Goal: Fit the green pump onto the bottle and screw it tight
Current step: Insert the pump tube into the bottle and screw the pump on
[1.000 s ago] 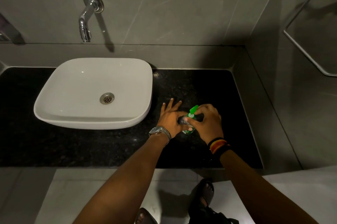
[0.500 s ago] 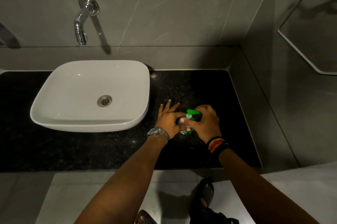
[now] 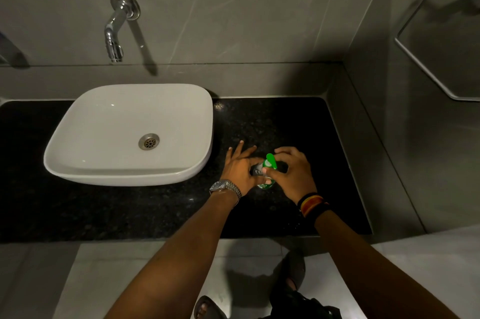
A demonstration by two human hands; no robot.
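right fingers [image 3: 270, 173]: thumb and fingertips pinched round the collar under the green pump [image 3: 270, 161], curled over its top
left fingers [image 3: 240, 148]: outer ones spread, pointing away from the body; thumb side wrapped on the bottle [image 3: 265, 183], gripping it
right hand [image 3: 291, 175]: on the far side of the bottle from the basin, touching the pump
left hand [image 3: 239, 169]: between basin and bottle, clamped on the bottle's neck area
green pump: sits on top of the bottle, nozzle pointing away from the body; whether threads are fully seated, cannot tell
bottle: upright on the tabletop [image 3: 298, 124], just right of the basin [image 3: 130, 134], mostly hidden by both hands; only a green-labelled lower part shows
wrists: metal watch [image 3: 224, 187] on left, striped bands [image 3: 310, 203] on right
basin: white, rounded-square, sits on the dark speckled tabletop, metal drain [image 3: 148, 141] in its floor
tap [image 3: 117, 25]: chrome, wall-mounted, above the basin's far edge
towel ring [image 3: 436, 40]: metal, on the side wall well right of the basin
floor [image 3: 145, 279]: pale tiles below the tabletop edge, sandalled feet [image 3: 291, 277] visible nearer than the bottle
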